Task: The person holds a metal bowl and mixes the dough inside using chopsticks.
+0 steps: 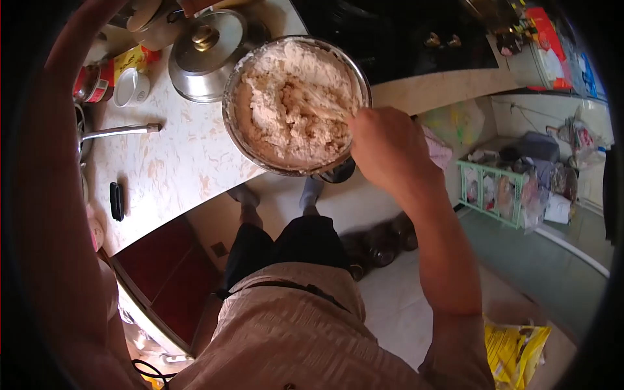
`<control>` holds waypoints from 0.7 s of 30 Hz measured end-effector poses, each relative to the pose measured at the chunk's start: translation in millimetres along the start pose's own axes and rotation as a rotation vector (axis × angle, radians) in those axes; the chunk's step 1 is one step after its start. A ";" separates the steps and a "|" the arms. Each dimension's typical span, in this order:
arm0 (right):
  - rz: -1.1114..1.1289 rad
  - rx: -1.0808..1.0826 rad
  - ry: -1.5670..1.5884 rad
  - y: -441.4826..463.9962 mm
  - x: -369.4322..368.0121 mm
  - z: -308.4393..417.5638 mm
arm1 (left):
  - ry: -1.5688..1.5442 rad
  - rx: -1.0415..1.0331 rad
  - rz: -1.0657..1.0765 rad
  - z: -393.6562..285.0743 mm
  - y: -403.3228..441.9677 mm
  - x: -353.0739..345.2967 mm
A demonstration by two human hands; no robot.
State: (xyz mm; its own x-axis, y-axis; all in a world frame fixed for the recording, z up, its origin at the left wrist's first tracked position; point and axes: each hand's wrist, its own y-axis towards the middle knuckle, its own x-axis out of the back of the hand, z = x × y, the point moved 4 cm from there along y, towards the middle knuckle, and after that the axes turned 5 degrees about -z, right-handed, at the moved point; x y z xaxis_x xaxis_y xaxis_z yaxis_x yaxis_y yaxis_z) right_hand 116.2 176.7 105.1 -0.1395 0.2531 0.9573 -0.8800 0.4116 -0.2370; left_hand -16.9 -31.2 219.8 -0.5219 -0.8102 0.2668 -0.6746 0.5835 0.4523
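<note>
A round metal pot (pixel 229 123) holds a lumpy, pale, floury dough (pixel 286 117), wet and sticky in the middle with drier flour near the far side. It sits at the counter's front edge, and its dark handle shows below the rim. My right hand (pixel 393 146) is closed at the pot's right rim, knuckles up. From its fingers a dough-coated streak runs into the mixture; whether this is a utensil or only dough, I cannot make out. My left arm rises along the left side of the view, and its hand is beyond the top edge.
On the marbled counter (pixel 169 166) are a metal lid (pixel 211 55) with a brass-coloured knob, a white cup (pixel 132 88), a metal-handled utensil (pixel 123 131) and a small black object (pixel 116 201). A black cooktop (pixel 390 39) lies behind the pot. A green basket (pixel 491 188) stands at right.
</note>
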 end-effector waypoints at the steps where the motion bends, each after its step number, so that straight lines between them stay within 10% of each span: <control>1: -0.021 0.017 -0.016 6.4 -3.5 2.7 | -0.013 -0.003 0.032 -0.2 1.3 0.0; 10: 0.054 0.034 -0.019 -2.4 -7.7 9.1 | -0.042 -0.089 0.171 4.3 20.1 -2.8; 16: -0.050 0.172 -0.008 19.9 -13.8 0.3 | 0.047 0.729 -0.219 177.2 -78.5 -2.8; 21: 0.048 -0.007 0.003 -15.7 -32.9 -3.4 | -0.204 1.055 -0.396 192.0 -110.8 -41.5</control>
State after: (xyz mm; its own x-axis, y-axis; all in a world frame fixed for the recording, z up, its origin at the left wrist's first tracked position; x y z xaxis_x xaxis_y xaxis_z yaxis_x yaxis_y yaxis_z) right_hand 136.2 164.8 76.7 -0.1796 0.2754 0.9444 -0.8694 0.4047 -0.2834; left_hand -20.7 -51.4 -4.7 -0.1851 -0.9796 0.0784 -0.8620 0.1235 -0.4917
